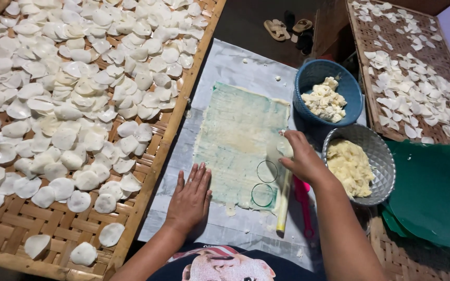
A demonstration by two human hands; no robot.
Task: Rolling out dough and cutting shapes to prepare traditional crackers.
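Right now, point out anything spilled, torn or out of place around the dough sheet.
Small dough crumbs lie loose on the paper above the dough sheet. The sheet's bottom edge is ragged, with a bit hanging off. Two round holes are cut near the right hand. Nothing else stands out.

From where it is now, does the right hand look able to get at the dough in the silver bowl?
Probably yes. The right hand rests at the dough sheet's edge, right beside the open silver bowl, and nothing covers the dough inside.
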